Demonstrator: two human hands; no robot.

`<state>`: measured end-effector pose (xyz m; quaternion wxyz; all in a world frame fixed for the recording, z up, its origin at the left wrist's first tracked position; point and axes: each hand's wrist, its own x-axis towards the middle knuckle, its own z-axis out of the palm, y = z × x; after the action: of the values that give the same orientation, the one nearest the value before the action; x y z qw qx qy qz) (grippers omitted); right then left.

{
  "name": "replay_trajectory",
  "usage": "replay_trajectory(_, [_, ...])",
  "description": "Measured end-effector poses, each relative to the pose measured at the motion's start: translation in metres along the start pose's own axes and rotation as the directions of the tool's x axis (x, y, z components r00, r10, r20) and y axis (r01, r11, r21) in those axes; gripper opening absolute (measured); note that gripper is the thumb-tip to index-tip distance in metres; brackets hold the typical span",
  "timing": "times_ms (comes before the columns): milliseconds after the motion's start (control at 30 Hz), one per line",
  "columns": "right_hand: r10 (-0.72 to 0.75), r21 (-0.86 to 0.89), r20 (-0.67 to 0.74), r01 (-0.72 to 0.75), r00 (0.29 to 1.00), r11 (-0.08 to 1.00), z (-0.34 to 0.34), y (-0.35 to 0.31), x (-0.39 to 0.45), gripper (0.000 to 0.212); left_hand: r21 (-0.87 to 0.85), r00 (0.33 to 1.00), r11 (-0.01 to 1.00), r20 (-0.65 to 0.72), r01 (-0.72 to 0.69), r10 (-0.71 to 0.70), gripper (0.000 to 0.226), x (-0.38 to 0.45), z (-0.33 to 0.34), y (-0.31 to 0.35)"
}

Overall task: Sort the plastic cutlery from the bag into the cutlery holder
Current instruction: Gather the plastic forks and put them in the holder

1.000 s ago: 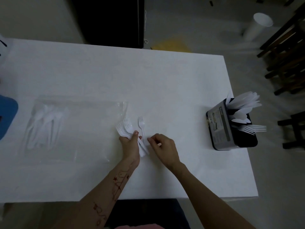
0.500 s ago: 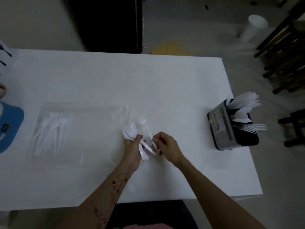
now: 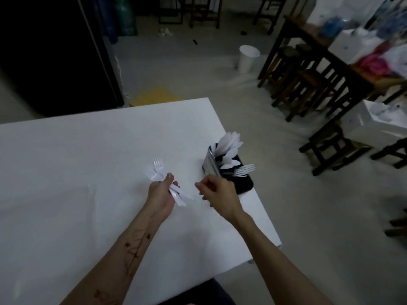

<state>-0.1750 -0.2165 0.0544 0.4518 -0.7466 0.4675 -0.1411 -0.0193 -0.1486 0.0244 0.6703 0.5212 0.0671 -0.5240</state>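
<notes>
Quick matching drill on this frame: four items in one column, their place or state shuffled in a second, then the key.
Items:
1. bundle of forks
2. cutlery holder
3. white cup
4. right hand

Places or states:
A. stands on the floor beyond the table
B. near the table's right edge, with spoons and forks sticking out
C. gripped in the left hand
D. above the table just in front of the holder, nothing visibly held

Pairs: 1-C, 2-B, 3-A, 4-D
</notes>
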Motion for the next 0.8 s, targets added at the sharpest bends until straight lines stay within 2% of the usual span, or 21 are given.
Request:
replay_trajectory(133, [-0.032, -0.149, -0.084, 0.019, 0.996, 0.989, -0.058, 0.019, 0.018, 0.020, -0.238, 0.995, 0.969, 0.086, 0.071, -0.052, 0.019, 0.007, 0.054, -0.001])
replay_trajectory(233, [-0.047, -0.238, -0.110, 0.020, 0.993, 0.971, -0.089, 0.026, 0.032, 0.018, -0.408, 0.996, 0.909, 0.047, 0.089, -0.076, 0.017, 0.005, 0.087, -0.011])
replay_trajectory(300, [-0.079, -0.278, -0.072, 0.056, 0.994, 0.959, -0.102, 0.030, 0.042, 0.017, -0.474, 0.998, 0.878, 0.012, 0.059, -0.060, 0.015, 0.002, 0.105, -0.019])
replay_trajectory(433, [-0.128, -0.291, -0.004, 0.121, 0.992, 0.949, -0.112, 0.036, 0.057, 0.026, -0.473, 0.995, 0.876, -0.069, -0.093, 0.068, 0.009, -0.002, 0.126, -0.036])
replay_trajectory(533, [-0.164, -0.270, 0.006, 0.160, 0.986, 0.949, -0.115, 0.039, 0.062, 0.029, -0.429, 0.967, 0.867, -0.110, -0.253, 0.228, 0.020, 0.001, 0.133, -0.049])
replay_trajectory(633, [-0.185, -0.241, 0.017, 0.183, 0.983, 0.953, -0.118, 0.044, 0.064, 0.029, -0.300, 0.929, 0.879, -0.109, -0.369, 0.353, 0.032, 0.003, 0.141, -0.060])
replay_trajectory(733, [-0.200, -0.218, 0.028, 0.201, 0.979, 0.955, -0.121, 0.049, 0.066, 0.029, -0.053, 0.899, 0.898, -0.044, -0.438, 0.436, 0.038, 0.001, 0.143, -0.070])
replay_trajectory(800, [-0.205, -0.187, 0.007, 0.203, 0.979, 0.961, -0.121, 0.052, 0.066, 0.029, 0.160, 0.876, 0.863, 0.028, -0.479, 0.481, 0.036, -0.002, 0.141, -0.077])
